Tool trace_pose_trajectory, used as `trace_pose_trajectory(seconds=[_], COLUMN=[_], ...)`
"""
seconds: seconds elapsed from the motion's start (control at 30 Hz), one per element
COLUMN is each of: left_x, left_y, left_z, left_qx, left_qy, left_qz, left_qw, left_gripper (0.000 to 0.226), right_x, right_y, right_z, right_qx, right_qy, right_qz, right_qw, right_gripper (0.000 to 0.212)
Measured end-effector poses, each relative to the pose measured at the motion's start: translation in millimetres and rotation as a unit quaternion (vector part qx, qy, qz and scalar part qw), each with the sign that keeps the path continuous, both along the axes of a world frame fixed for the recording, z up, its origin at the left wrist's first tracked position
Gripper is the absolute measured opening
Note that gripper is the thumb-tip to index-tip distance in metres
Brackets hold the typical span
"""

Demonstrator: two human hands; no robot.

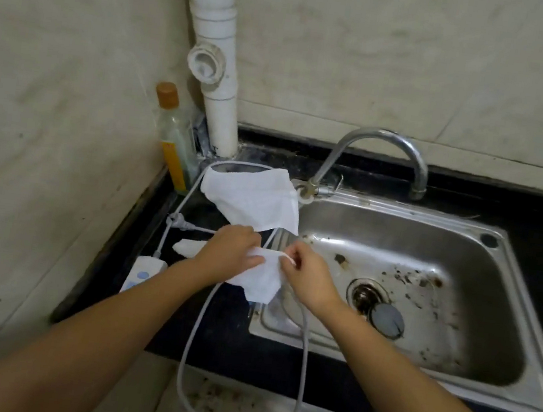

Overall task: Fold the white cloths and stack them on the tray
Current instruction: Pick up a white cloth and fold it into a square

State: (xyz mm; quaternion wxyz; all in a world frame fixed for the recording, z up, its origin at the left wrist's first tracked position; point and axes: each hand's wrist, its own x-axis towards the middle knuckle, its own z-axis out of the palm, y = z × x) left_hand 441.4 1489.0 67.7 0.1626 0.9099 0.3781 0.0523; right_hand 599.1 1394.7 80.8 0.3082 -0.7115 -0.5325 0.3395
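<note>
Beside the steel sink (487,234), left hand (227,253) and right hand (305,276) pinch one unfolded white cloth (259,278); no tray or stack is visible.

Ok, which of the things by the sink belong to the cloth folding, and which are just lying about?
Part of the job:
- white cloth in hand, held by the left hand and right hand
- white cloth draped over the cable
- small rolled white cloth on the counter

Just lying about:
- bottle
- cable
- faucet
- sink
- drain plug

No tray is in view.
</note>
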Motion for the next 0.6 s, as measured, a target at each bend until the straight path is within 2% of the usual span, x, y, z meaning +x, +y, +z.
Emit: trace_pose_trajectory(seconds=[0.13, 0.27, 0.37, 0.47, 0.53, 0.6], left_x=[51, 140, 212, 289, 343, 397], left_y=[3, -23, -61, -98, -122, -143], left_z=[48, 76, 92, 105, 111, 115], left_qx=[-0.135, -0.202, -0.264, -0.324, -0.353, -0.35], left_qy=[-0.15, -0.152, -0.153, -0.183, -0.213, -0.231], left_qz=[0.079, 0.002, -0.065, -0.08, -0.066, -0.045], left_qw=[0.976, 0.968, 0.95, 0.925, 0.909, 0.907], left_gripper=[0.041, 0.035, 0.03, 0.024, 0.027, 0.03], right_x=[78, 167, 236, 314, 370, 422], right_y=[-20, -66, -113, -164, -195, -220], right_z=[39, 65, 81, 94, 100, 106], right_qx=[0.083, 0.142, 0.171, 0.212, 0.217, 0.201], right_qy=[0.109, 0.201, 0.216, 0.216, 0.198, 0.172], right_qz=[-0.135, -0.256, -0.326, -0.381, -0.399, -0.4], right_qw=[0.981, 0.935, 0.904, 0.874, 0.868, 0.877], right_gripper=[0.011, 0.012, 0.012, 0.011, 0.013, 0.015])
